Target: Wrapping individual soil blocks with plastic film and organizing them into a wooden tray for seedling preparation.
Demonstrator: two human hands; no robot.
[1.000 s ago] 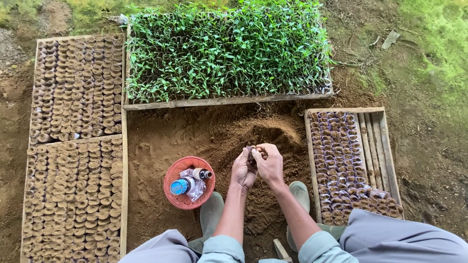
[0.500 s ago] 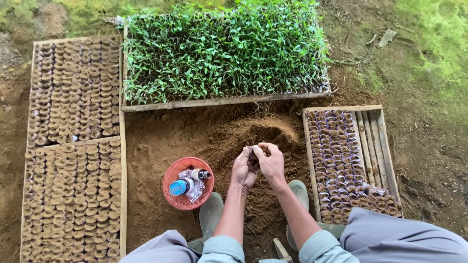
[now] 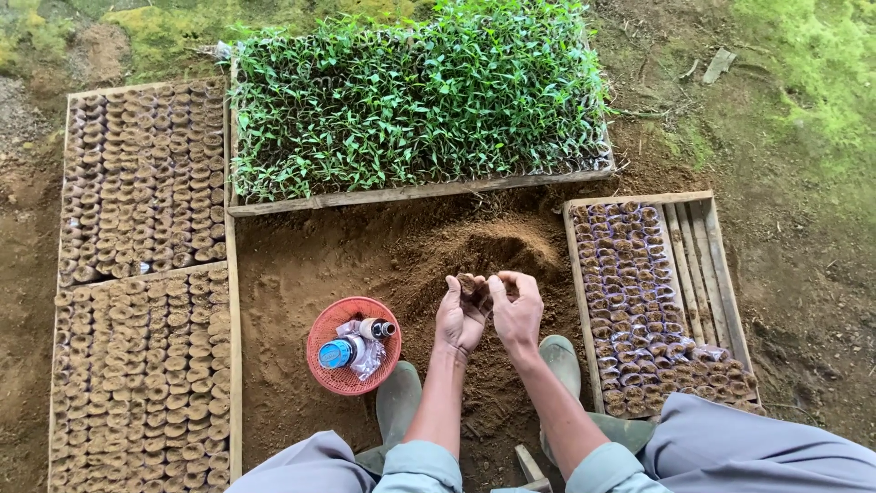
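Hands meet at centre frame over the mound of loose brown soil (image 3: 493, 251): left hand (image 3: 461, 315) and right hand (image 3: 517, 310) both close on a small dark soil-filled pot (image 3: 474, 288), beside a round red plastic basket (image 3: 328, 365).

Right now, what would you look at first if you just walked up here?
Probably the big tray of green seedlings at the top, bright against the brown soil. Next, the left hand and right hand in the middle, pinching a small soil-filled pot together, with a red basket beside them.
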